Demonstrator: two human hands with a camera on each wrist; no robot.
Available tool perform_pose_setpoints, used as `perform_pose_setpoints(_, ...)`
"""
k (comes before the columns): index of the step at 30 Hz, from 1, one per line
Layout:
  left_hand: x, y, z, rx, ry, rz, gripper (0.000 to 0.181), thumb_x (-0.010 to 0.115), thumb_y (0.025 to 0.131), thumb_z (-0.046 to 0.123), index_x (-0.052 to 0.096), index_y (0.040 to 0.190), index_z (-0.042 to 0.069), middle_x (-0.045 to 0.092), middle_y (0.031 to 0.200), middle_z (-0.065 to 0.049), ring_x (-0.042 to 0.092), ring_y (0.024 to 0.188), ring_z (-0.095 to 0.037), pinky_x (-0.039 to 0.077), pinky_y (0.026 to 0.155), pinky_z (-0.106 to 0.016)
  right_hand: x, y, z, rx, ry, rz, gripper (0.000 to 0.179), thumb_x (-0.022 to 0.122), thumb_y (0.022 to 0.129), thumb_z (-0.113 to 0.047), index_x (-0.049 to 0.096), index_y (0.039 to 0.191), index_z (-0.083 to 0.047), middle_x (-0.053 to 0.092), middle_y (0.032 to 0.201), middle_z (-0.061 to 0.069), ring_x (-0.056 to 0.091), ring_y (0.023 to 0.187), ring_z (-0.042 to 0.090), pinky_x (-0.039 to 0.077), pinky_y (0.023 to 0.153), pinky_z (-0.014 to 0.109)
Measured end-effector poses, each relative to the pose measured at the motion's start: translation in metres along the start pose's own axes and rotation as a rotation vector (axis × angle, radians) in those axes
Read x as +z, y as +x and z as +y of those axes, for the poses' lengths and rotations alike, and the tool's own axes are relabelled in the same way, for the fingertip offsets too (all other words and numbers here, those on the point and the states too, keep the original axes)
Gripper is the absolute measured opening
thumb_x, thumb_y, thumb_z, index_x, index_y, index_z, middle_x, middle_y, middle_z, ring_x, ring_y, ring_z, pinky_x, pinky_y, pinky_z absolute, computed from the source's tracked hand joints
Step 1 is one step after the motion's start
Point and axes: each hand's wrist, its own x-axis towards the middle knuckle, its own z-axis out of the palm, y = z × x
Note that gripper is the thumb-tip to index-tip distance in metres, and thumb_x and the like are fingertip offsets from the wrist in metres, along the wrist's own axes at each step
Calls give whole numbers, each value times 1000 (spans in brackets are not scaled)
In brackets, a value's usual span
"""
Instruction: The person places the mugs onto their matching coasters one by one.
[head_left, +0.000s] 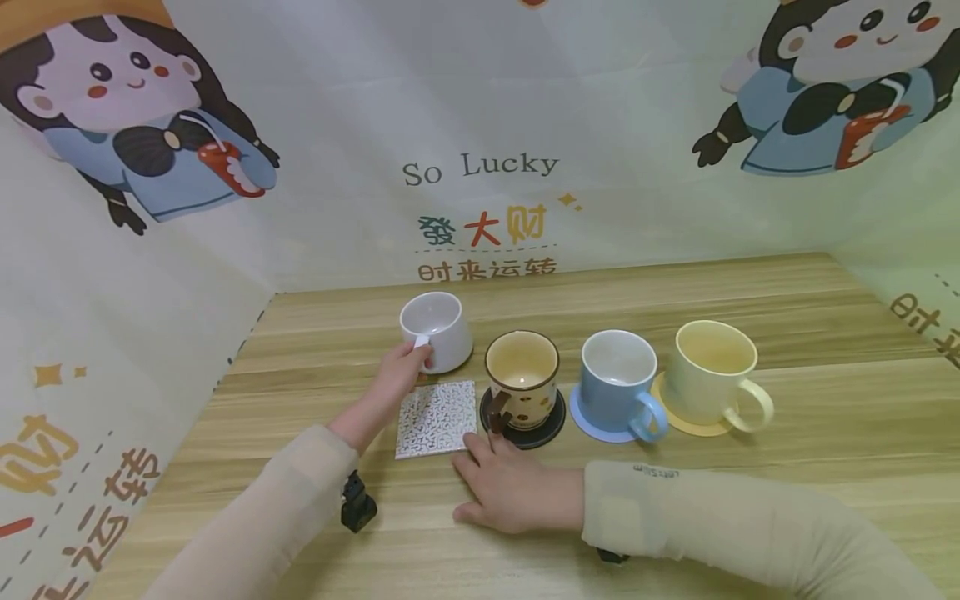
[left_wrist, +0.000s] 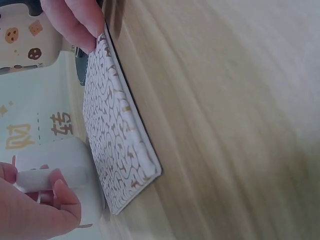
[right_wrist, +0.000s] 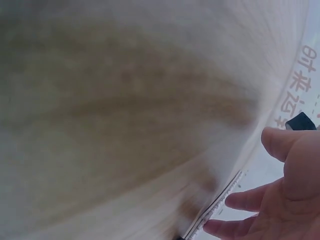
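Note:
My left hand (head_left: 399, 372) grips the handle of a white mug (head_left: 452, 337) at the back left of the table. In the left wrist view, the thumb and fingers of the left hand (left_wrist: 35, 210) curl round that handle. In front of the mug lies a square white coaster (head_left: 437, 421) with a brown squiggle pattern, its edges thin and dark underneath. My right hand (head_left: 513, 490) has its fingers spread, the fingertips at the coaster's near right corner. The right wrist view shows this hand (right_wrist: 295, 185) beside the coaster's edge, holding nothing.
A cream mug with a brown handle (head_left: 525, 396) stands on a round black coaster (head_left: 557, 417). To its right, a blue mug (head_left: 611, 392) stands on a blue coaster (head_left: 588, 421), and a yellow mug (head_left: 701, 387) on a yellow coaster (head_left: 693, 427). A printed cloth (head_left: 637, 192) hangs behind.

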Motion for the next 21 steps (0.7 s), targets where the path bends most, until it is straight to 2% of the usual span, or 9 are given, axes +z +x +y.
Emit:
perform_pose_setpoints(3,0,0,0,-19,-13,-9,23,45,91,18,52,79,0,46,72,-1,43,65,-12,34,61,-26,1,1,-1,8,-15,0,64,52,88,-49,42,134,-6,37,136,18,39,122,42,30,105,45)
perform_pose_setpoints(10,0,-1,0,-32,-10,-13,23,45,92,19,52,81,0,49,77,-2,45,67,-12,35,62,-26,4,7,-3,33,-42,-26,69,49,88,-52,38,138,-5,31,143,18,33,127,43,31,105,45)
perform_pose_setpoints(16,0,0,0,-38,-14,-19,24,45,92,21,53,83,1,49,78,-1,45,68,-11,35,63,-26,7,11,-3,43,-46,-36,70,48,88,-53,39,137,-4,31,142,17,32,128,42,32,104,45)
perform_pose_setpoints(21,0,1,-1,-41,-36,-24,24,43,93,20,53,83,1,51,76,0,49,62,-8,37,60,-25,6,11,-4,53,-43,-33,70,49,88,-53,39,137,-4,32,142,16,32,128,41,31,104,44)
